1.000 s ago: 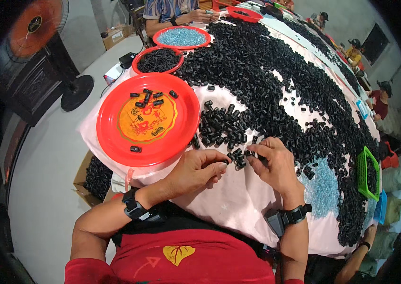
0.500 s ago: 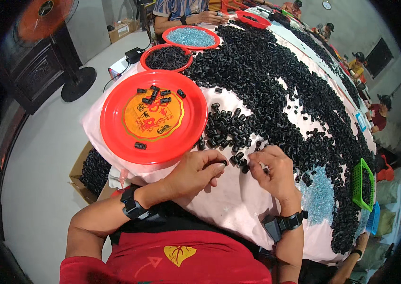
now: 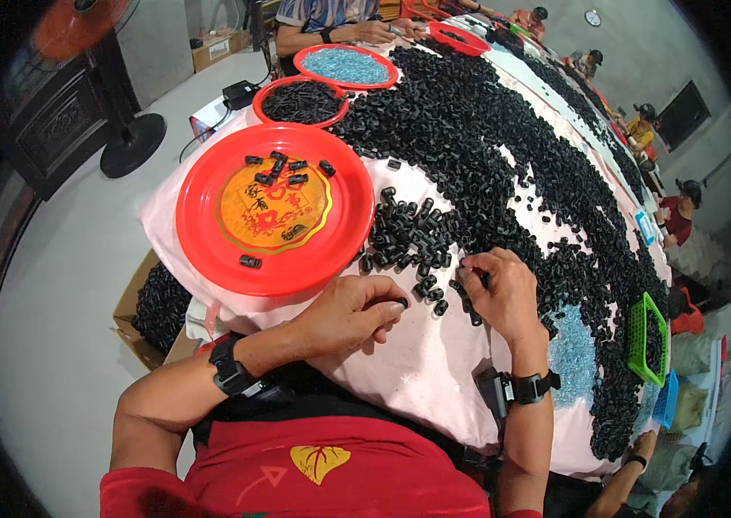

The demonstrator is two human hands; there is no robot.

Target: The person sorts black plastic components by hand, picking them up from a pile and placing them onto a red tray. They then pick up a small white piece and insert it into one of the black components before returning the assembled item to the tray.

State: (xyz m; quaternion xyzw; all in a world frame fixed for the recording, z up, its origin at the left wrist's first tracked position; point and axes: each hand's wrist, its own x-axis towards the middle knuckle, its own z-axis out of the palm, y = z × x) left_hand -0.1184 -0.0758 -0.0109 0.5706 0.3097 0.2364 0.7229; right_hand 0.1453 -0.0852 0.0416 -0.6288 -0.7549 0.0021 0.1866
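Note:
My left hand (image 3: 352, 318) is closed in a pinch, with a small black plastic piece (image 3: 403, 302) between thumb and forefinger; the fingers hide most of it. To its right, my right hand (image 3: 504, 295) has its fingers bent together at the edge of a heap of short black tubular pieces (image 3: 413, 231). Something dark shows among those fingers, too covered to name. A few loose black pieces (image 3: 440, 306) lie on the pale pink cloth (image 3: 422, 371) between the two hands. Beyond my left hand is a big red plate (image 3: 197, 237) with several black pieces on it.
Smaller red dishes hold black parts (image 3: 301, 102) and clear bluish bits (image 3: 344, 66). Black parts (image 3: 469, 129) spread along the table. Bluish bits (image 3: 573, 354) and a green basket (image 3: 647, 341) are at right. A carton (image 3: 128, 332) stands left; another person's hands (image 3: 374, 32) are across.
My right hand has shifted slightly, its fingertips now further up by the black pieces. My left hand keeps its pinch. The whole view has shifted a little.

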